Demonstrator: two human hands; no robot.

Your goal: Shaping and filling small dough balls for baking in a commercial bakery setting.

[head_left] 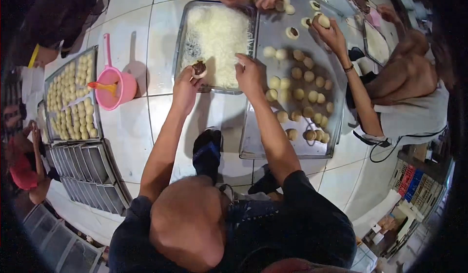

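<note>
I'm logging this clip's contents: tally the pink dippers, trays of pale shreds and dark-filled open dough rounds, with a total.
Pink dipper: 1
Tray of pale shreds: 1
Dark-filled open dough rounds: 4 (1 in left hand, 3 on large tray)
Total: 6

A: Where do we locate the dough point(201, 74)?
B: We locate it in the left hand point(189, 84), at the near left corner of the tray point(179, 44). It is pale and open; dark filling with yellow bits faces up.
A: How do we find the shreds point(217, 36)?
B: We find them pale, fine and loosely heaped in the tray, thick in the middle, thinner along the right side.
</note>
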